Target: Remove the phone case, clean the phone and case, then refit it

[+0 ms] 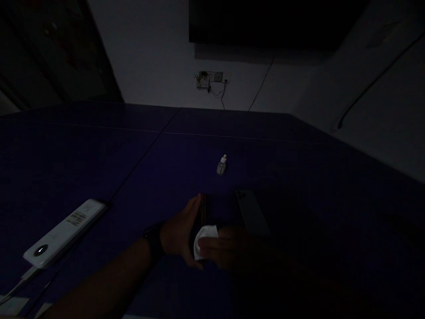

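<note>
In the dim head view, my left hand (179,232), with a dark band at its wrist, grips a dark slim object (203,210) from its left side, thumb and fingers along the edge. Its kind is too dark to make out. My right hand (222,248) presses a white round cotton pad (206,231) against the near part of that object with its fingertips. A phone (253,213) lies back up just right of my hands, its camera corner at the far end. Beyond them stands a small clear bottle (221,165) with a white top.
A white power bank-like device (64,232) with a cable (20,283) lies at the left on the dark blue surface (133,150). At the back, a wall socket strip (212,76) has hanging cords. A dark screen (275,22) hangs above it.
</note>
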{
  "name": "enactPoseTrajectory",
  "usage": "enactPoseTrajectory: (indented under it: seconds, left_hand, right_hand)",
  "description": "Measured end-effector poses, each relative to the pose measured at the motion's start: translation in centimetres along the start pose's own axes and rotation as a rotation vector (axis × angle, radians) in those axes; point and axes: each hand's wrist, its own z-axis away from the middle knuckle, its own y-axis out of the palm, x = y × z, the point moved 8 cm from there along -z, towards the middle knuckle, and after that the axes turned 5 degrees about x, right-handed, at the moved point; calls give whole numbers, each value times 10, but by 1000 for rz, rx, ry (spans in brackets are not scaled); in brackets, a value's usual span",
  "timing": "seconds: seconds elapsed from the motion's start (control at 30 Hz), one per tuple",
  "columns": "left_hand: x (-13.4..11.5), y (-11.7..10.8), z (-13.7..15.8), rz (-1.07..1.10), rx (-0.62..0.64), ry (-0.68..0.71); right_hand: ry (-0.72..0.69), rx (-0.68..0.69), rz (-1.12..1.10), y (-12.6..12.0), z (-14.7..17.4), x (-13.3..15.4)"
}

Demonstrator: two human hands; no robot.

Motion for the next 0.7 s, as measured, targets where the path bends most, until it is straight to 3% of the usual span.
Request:
enactPoseTrajectory:
  seconds: [0.1, 0.3, 0.47, 0.57, 0.7]
  left_hand:
    - [-2, 0, 0, 18, 7, 6]
    - [-7, -2, -1, 0, 2, 29]
    - [-2, -1, -1, 23, 14, 7]
    - [-1, -2, 0, 21, 8, 13]
    - [-6, -3, -1, 21, 10, 28]
  right_hand:
    - [16, 6, -25, 1, 3, 5]
    - [105, -154, 46, 2, -10, -41]
    - [-18, -61, -19, 0, 2, 4]
    - [-35, -72, -86, -7, 3, 9]
    - [31, -174, -68, -7, -9, -38]
